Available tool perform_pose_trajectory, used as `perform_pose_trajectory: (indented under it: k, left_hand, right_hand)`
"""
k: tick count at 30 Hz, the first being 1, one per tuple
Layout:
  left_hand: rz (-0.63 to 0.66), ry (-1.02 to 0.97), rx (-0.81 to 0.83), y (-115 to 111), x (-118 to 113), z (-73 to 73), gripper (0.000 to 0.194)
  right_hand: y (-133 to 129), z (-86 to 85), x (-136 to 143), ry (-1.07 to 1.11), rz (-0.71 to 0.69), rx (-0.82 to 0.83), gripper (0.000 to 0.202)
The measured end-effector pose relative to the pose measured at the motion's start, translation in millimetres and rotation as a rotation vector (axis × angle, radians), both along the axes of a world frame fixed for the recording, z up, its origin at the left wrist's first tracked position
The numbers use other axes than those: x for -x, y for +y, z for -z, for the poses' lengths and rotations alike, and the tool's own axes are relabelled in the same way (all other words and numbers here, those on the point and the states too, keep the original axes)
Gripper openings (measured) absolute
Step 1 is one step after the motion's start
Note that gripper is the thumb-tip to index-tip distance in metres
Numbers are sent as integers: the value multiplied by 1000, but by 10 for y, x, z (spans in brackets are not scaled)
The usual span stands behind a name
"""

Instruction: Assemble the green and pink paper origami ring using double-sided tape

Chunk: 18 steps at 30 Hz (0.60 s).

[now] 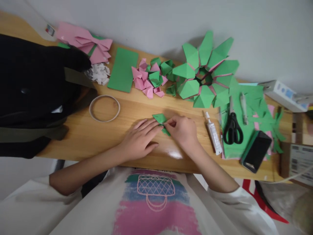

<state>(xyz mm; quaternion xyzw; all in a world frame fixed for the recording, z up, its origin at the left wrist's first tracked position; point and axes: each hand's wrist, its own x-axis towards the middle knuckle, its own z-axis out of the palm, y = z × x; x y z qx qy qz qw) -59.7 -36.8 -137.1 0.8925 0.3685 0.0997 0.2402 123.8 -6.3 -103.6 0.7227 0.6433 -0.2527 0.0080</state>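
Observation:
A small folded piece of green paper [159, 118] lies on the wooden table in front of me, partly covered by my fingers. My left hand [141, 138] rests flat, its outstretched fingertips pressing on the paper's left side. At the paper's right edge, my right hand [183, 130] is closed, thumb and index finger pinching the green paper. Beyond both hands sits a pile of folded pink and green paper pieces [154, 78]. A glue tube [213, 133] lies to the right of my right hand.
A large green and pink folded paper ring [188, 88] stands near the wall. Scissors [233, 129] and a phone [256, 151] lie on green sheets at right. A tape roll [118, 112], a green rectangular sheet [123, 70] and a black bag [31, 91] are leftward.

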Motion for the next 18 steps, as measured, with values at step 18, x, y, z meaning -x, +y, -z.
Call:
perform_pose_trajectory:
  k: [18]
  left_hand:
    - [-10, 2, -32, -6, -9, -7, 50]
  right_hand:
    - [-175, 348, -517, 167, -720, -668, 30]
